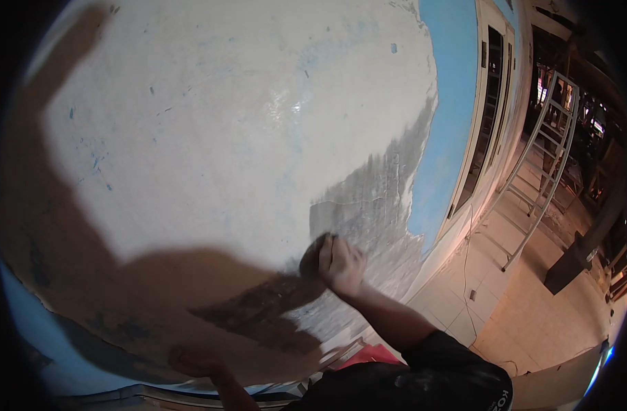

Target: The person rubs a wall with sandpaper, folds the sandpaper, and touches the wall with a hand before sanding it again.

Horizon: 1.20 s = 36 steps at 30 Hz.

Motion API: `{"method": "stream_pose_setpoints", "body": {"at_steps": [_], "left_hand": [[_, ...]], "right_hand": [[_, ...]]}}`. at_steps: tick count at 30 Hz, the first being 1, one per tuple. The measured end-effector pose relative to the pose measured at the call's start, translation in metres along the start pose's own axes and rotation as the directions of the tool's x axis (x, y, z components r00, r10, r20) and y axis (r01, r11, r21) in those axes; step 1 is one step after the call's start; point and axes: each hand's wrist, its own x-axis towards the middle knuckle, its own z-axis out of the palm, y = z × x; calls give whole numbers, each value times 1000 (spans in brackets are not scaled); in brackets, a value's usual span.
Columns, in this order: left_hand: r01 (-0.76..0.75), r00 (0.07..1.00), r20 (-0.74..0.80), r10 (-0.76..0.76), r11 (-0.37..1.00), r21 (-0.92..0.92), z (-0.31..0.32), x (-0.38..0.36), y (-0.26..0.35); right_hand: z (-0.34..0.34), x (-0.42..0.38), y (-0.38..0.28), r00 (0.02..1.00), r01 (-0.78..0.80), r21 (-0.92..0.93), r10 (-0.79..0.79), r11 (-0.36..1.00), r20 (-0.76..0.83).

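Observation:
My right hand (342, 266) is closed in a fist against the wall (224, 137), at the border between a pale smooth coat and a rough grey patch (368, 195). A dark rounded shape lies beside its knuckles; I cannot make out whether that is a held thing or a shadow. Low on the left, my left hand (190, 361) is near the wall in deep shadow, its fingers too dark to read. A large shadow covers the wall's left and lower parts.
Blue paint (450, 103) borders the pale coat beside a framed window (492, 103). A metal ladder (550, 137) leans at the right. A cable (465, 288) runs over the tiled floor (450, 301), near a dark post base (567, 267). Something red (372, 355) lies below my right arm.

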Motion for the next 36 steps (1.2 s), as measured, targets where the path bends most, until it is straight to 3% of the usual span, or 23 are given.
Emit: {"method": "stream_pose_setpoints", "body": {"at_steps": [2,4,5,6,7,9,12,15,17,18,19,21,22,23,24,26,28,32,34,36], "left_hand": [[-220,976,-1,220,974,-61,-3,-13,14],[-446,884,62,463,876,-181,-21,-32,58],[-441,858,149,492,853,-277,-30,-49,80],[223,816,546,187,771,-597,-39,-53,110],[526,636,762,118,656,-541,-45,-55,144],[755,327,911,250,510,-411,-51,-41,188],[657,132,873,469,618,-431,-46,-39,213],[661,40,867,497,637,-396,-49,-24,226],[847,-36,907,421,494,-195,-50,-26,229],[911,-80,920,384,403,-89,-51,-26,231],[911,-149,932,329,413,0,-53,-23,235],[886,-132,944,303,464,-25,-52,-24,237],[872,-121,948,294,488,-40,-54,-27,237],[918,-108,954,280,397,-13,-54,-33,236],[916,-108,956,273,401,-11,-55,-32,236],[913,-103,960,259,408,-12,-55,-28,235],[919,-89,962,257,394,-20,-54,-31,230],[924,-67,964,258,380,-37,-52,-37,223],[917,-79,963,257,397,-30,-52,-35,224],[904,-104,960,259,427,-18,-54,-32,228]], "right_hand": [[-17,-27,1,984,-85,94,69,992,163],[-36,-41,1,938,-214,212,141,954,315],[-42,-43,-1,913,-296,242,199,924,356],[-49,-44,-5,880,-379,267,256,886,400],[-54,-48,-7,838,-465,285,312,838,448],[-60,-55,-10,767,-567,304,356,766,534],[-63,-59,-12,716,-618,294,368,729,594],[-68,-64,-3,626,-711,268,411,650,662],[-71,-63,0,541,-781,220,457,584,706],[-73,-63,-1,547,-776,220,455,591,703],[-74,-63,-2,555,-768,222,452,601,698],[-73,-71,4,566,-745,200,443,637,695],[-75,-72,8,504,-804,204,458,558,732],[-78,-72,15,443,-856,205,467,476,766],[-82,-73,22,382,-899,202,469,389,797],[-88,-92,51,302,-926,153,430,346,851],[-101,-113,78,198,-923,0,473,386,859],[-130,-234,167,62,-695,-412,620,590,782],[-164,-436,283,252,-285,-404,474,869,844],[-188,-421,272,66,-398,-653,730,644,680]]}}
